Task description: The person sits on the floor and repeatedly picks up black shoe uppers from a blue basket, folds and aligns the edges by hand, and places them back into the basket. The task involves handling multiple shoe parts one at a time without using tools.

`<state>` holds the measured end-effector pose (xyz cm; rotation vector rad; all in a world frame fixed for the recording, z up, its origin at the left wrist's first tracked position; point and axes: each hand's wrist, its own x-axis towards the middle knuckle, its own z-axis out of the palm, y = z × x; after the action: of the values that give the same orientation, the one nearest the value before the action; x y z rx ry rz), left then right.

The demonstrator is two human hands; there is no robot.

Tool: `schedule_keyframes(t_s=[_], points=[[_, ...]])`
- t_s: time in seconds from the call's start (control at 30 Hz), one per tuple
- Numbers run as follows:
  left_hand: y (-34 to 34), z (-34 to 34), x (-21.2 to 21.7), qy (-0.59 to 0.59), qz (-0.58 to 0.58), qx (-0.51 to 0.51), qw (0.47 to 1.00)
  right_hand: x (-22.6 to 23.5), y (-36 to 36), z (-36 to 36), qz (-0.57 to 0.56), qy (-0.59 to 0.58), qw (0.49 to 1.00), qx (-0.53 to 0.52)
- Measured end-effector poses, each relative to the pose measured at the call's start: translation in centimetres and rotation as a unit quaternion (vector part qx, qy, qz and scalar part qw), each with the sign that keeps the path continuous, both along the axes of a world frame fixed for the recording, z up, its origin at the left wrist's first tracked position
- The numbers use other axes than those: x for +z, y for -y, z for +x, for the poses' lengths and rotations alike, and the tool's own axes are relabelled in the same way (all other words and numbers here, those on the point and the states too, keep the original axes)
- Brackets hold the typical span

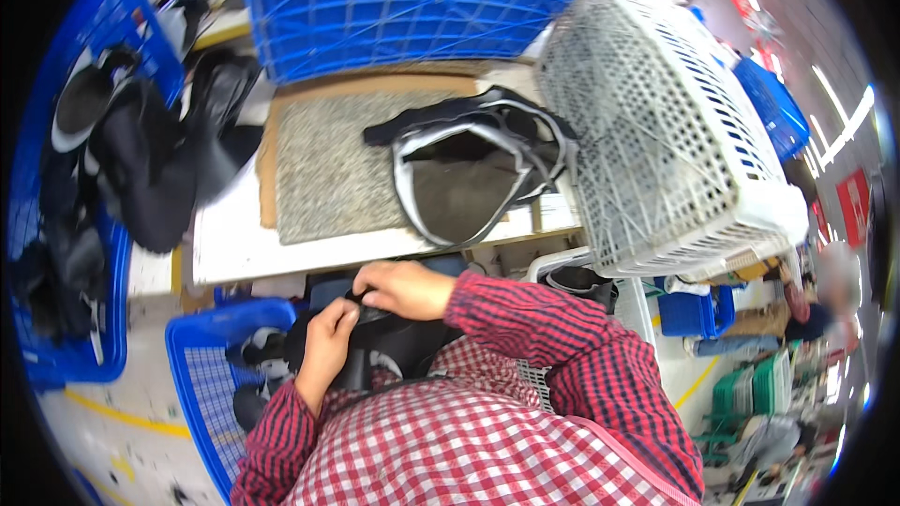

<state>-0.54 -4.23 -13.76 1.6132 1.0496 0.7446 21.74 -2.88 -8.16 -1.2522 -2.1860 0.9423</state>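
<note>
Over my lap lies a soft black leather-like piece [412, 335], its full shape partly covered by my hands. My left hand [325, 345] is closed on its upper edge, thumb and fingers pinched together. My right hand [410, 290] reaches across from the right, its fingers bent and pinching the same edge close to the left fingertips. Whatever small detail sits between the fingertips is too small to make out. On the white table ahead rest black boot-like uppers [459, 189] with pale edges, their openings facing me.
A speckled grey mat [333, 164] covers part of the table [225, 248]. Behind it stands a large blue crate [412, 14]; a white perforated basket [647, 131] stands at right. Blue baskets [178, 356] with black pieces flank my left. Farther right, a person [764, 314] is nearby.
</note>
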Motion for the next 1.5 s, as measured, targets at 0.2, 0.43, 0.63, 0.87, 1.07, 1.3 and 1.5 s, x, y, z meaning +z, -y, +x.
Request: schedule_keyframes(t_s=[0.2,0.43,0.63,0.87,1.07,1.3,1.5], points=[[0.9,0.8,-0.5,0.039,-0.036,0.025,0.998,-0.8,-0.8,-0.3,-0.009,0.159,0.984,0.077],[0.4,0.0,-1.0,0.06,-0.087,0.021,0.994,-0.5,-0.7,-0.8,0.023,0.186,0.98,0.065],[0.0,-0.6,-2.5,-0.068,-0.023,0.006,0.997,-1.7,-0.5,-0.6,0.04,0.16,0.985,0.044],[0.6,-0.8,-2.6,-0.071,-0.052,0.048,0.995,-2.5,-0.6,-0.6,0.057,0.157,0.985,0.038],[0.6,-0.5,-1.8,-0.044,-0.063,0.044,0.996,-2.2,-0.6,-0.7,0.046,0.169,0.984,0.033],[0.5,-0.5,-2.2,-0.033,-0.079,0.042,0.995,-1.6,-0.4,-0.6,0.019,0.154,0.987,0.045],[0.6,-0.7,-2.6,0.006,-0.1,0.032,0.994,-2.1,-0.3,-0.8,0.039,0.156,0.986,0.034]])
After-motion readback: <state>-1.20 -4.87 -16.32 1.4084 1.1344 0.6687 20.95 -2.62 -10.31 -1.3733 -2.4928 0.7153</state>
